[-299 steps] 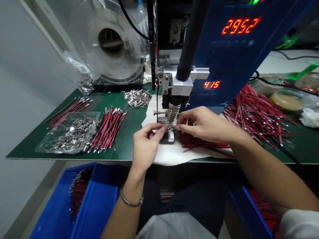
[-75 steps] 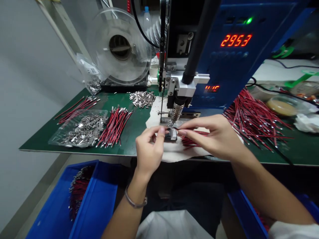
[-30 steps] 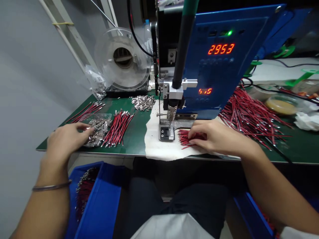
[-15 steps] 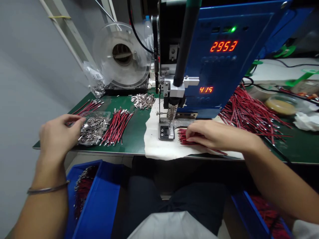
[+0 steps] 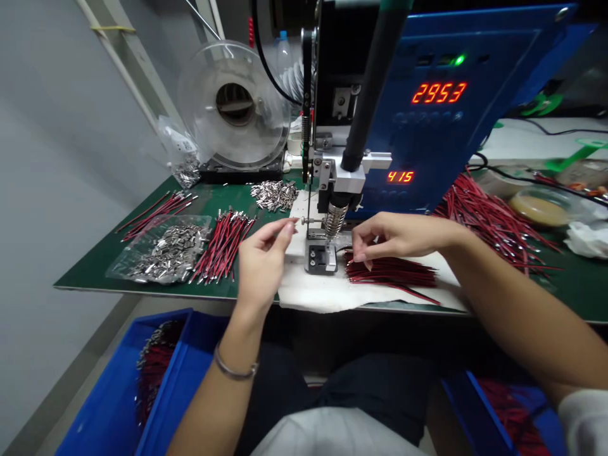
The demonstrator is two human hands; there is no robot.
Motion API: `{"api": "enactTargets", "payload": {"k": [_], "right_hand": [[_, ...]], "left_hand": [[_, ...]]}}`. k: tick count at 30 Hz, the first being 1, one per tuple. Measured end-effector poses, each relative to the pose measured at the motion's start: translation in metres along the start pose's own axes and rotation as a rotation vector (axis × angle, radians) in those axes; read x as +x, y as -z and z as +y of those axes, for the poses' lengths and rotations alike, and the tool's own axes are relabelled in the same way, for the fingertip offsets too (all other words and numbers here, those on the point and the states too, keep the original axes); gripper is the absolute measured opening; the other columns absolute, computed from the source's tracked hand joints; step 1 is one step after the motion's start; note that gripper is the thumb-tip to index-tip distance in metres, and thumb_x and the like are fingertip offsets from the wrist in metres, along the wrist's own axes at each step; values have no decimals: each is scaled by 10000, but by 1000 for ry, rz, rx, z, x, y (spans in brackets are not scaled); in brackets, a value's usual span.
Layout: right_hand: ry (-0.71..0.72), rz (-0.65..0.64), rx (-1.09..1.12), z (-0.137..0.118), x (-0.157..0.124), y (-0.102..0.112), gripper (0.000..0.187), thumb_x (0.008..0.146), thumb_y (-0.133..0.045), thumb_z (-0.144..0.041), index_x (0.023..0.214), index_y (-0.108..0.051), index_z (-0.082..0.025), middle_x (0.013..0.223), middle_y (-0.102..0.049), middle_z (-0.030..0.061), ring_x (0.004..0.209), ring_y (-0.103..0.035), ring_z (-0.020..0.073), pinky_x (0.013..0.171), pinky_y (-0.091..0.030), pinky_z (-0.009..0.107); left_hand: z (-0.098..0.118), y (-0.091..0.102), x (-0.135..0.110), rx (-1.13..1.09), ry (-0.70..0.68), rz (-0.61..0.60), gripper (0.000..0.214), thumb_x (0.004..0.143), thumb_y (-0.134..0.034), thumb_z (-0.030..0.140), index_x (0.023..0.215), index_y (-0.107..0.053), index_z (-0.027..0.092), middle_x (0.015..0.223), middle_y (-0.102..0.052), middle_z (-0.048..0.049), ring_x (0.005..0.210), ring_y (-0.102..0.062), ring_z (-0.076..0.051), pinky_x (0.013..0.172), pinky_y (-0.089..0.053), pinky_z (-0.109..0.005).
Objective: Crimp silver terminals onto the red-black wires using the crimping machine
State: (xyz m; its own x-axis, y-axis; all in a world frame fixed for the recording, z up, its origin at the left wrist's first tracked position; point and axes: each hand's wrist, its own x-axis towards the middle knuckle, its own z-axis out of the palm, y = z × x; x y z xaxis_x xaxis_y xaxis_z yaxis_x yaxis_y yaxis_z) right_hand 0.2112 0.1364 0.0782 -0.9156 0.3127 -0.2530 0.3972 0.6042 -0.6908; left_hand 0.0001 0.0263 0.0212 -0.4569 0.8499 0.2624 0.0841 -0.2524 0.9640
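Observation:
My left hand (image 5: 263, 263) is left of the machine's soldering head (image 5: 336, 215), thumb and forefinger pinched together. What lies between those fingertips is too small to make out. Over the left ends of a bundle of red wires (image 5: 403, 272), my right hand (image 5: 392, 237) is closed, its fingertips pinching at a wire end. The bundle rests on a white sheet (image 5: 308, 297). Between the two hands, below the soldering head, sits a small black fixture with a metal block (image 5: 322, 258).
Left on the green table (image 5: 99, 266) are a clear bag of metal connectors (image 5: 173, 253), a red wire pile (image 5: 223, 244) and loose metal parts (image 5: 273, 195). A blue machine housing (image 5: 441, 139) and more red wires (image 5: 494, 221) stand right. Blue bins (image 5: 190, 342) sit below the table edge.
My left hand has moved right, from the bag of connectors to beside the soldering head. My right hand has lifted slightly, uncovering more of the wire bundle. The view has shifted a little.

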Motion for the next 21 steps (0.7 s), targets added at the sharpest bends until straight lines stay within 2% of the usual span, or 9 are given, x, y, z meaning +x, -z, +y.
{"api": "enactTargets", "payload": {"k": [4, 8, 11, 14, 17, 21], "right_hand": [[-65, 130, 146, 3, -3, -9, 261, 830, -600, -406, 755, -617, -156, 700, -693, 17, 675, -607, 132, 642, -432, 247], [-104, 259, 283, 5, 2, -18, 254, 801, -633, -378, 689, -581, -156, 661, -677, -1, 489, -448, 69, 474, -308, 212], [-128, 331, 381, 5, 8, -25, 234, 785, -647, -368, 719, -583, -153, 683, -687, 7, 439, -376, 52, 432, -255, 212], [-118, 376, 443, 4, 12, -31, 221, 772, -659, -359, 743, -593, -150, 683, -688, 11, 468, -440, 62, 455, -294, 210], [-67, 402, 491, 3, 14, -35, 201, 768, -665, -333, 730, -590, -150, 688, -683, 12, 595, -566, 98, 571, -405, 221], [-59, 430, 475, 4, 16, -38, 193, 763, -672, -322, 718, -584, -156, 694, -683, 18, 652, -611, 131, 662, -466, 262]], "left_hand": [[-13, -17, 1, -96, 65, -44, 223, 749, -716, 323, 905, -714, 165, 894, -714, -71, 815, -642, -151, 735, -501, -254], [-21, -21, -4, -49, 123, -71, 207, 718, -742, 330, 839, -727, 163, 813, -709, -56, 723, -622, -142, 669, -488, -247], [-22, -20, -9, 31, 133, -79, 215, 712, -744, 349, 838, -757, 176, 775, -714, -51, 681, -616, -153, 634, -484, -263], [-20, -19, -11, 63, 138, -86, 217, 713, -741, 358, 855, -773, 197, 788, -726, -44, 690, -623, -164, 631, -487, -270], [-19, -19, -12, 70, 135, -106, 212, 723, -733, 360, 867, -777, 211, 806, -732, -40, 699, -624, -161, 632, -481, -263], [-21, -17, -11, 73, 126, -110, 213, 717, -740, 349, 873, -768, 208, 798, -719, -43, 678, -613, -157, 581, -457, -252]]}}
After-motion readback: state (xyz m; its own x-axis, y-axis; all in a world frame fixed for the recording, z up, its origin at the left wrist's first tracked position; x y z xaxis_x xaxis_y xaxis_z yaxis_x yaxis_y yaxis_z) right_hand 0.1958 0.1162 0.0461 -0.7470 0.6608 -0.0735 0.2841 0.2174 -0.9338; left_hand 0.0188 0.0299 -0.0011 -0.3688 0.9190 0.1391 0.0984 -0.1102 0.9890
